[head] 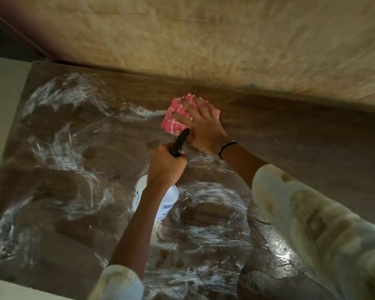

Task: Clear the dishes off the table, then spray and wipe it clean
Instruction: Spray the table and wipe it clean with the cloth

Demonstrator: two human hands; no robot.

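Observation:
The dark wooden table fills the view and carries white soapy swirls over its left and middle parts. My right hand lies flat with spread fingers on a pink checked cloth near the far edge. My left hand grips the black trigger head of a white spray bottle, held above the middle of the table. The black nozzle points toward the cloth. No dishes are in view.
A rough beige wall runs along the table's far edge. A pale surface borders the table on the left. The right part of the tabletop looks dry, without white streaks.

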